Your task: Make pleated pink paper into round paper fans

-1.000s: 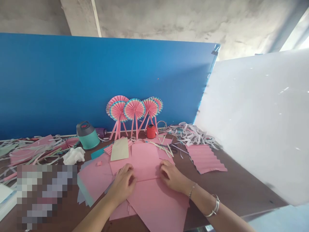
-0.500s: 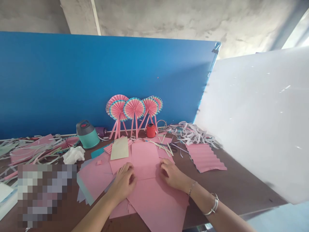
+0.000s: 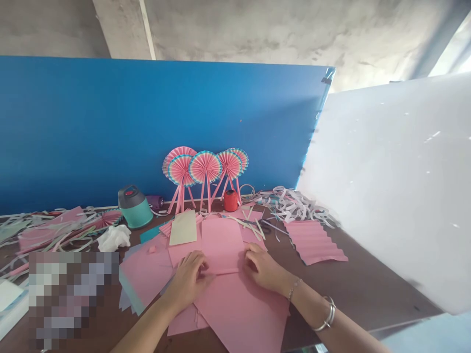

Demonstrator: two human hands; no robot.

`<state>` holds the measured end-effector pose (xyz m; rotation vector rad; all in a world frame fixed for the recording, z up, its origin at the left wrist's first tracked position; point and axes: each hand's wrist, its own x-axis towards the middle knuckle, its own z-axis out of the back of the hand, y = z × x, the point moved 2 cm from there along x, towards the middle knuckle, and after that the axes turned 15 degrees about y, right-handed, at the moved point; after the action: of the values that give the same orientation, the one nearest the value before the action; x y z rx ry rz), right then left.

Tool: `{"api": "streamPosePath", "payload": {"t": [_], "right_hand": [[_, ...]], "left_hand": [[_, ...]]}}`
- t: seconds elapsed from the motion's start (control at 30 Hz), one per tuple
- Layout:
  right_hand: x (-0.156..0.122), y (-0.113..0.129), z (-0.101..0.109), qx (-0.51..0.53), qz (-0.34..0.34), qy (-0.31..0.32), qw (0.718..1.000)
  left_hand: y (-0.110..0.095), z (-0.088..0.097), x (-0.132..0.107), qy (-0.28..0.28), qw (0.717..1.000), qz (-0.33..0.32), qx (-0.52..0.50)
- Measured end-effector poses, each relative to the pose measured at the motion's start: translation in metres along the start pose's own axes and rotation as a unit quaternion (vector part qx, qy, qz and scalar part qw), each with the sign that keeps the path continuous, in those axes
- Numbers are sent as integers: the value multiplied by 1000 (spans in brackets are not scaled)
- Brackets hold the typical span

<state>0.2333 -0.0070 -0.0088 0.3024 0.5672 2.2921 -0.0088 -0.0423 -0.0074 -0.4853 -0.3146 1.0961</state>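
Two hands at work | left hand (image 3: 187, 283) and right hand (image 3: 263, 267) curled, fingers down, grip unclear | pink paper sheet (image 3: 221, 245) at lower centre on the brown surface (image 3: 368, 284) | step: seemingly folding | next: crease wants pressing flat

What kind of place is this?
It looks like a paper-craft workspace, maybe a workshop: finished pink paper fans stand against a blue board, pink paper sheets cover the table, and cut paper strips lie in a heap.
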Motion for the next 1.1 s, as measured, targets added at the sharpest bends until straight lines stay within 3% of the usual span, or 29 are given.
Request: {"api": "streamPosePath", "payload": {"t": [0.37,0.57,0.73,0.9,1.1], "right_hand": [[2,-3,-2,5,3,-3,1000],[2,-3,-1,-26,-8,-2,1000],[-1,-1,2,-64,-38,9,997],[0,-2,2,-64,-38,11,997],[1,-2,2,-61,-40,15,997]], "left_hand": [[12,5,-2,29,997,-20,-68],[7,2,1,0,999,6,-35],[5,-1,0,9,1000,9,-11],[-5,1,-1,15,999,-21,42],[-12,-1,-1,94,984,-46,147]]}}
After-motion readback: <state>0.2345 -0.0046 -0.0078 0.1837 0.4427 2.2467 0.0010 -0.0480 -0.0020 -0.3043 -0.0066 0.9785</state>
